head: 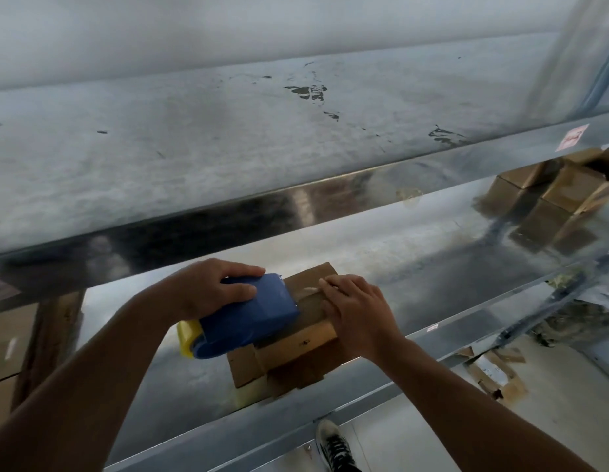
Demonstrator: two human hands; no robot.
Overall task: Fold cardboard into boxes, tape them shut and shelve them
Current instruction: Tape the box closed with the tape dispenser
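matt brown cardboard box [313, 335]; glossy blue plastic tape dispenser [248, 311]; shiny scuffed metal shelf [398, 253]

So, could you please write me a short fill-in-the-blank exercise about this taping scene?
The tape dispenser is ____ in colour.
Its tape roll is ____.
The right hand presses on the box; the left hand grips the ____.
Missing words: blue, yellow, dispenser.
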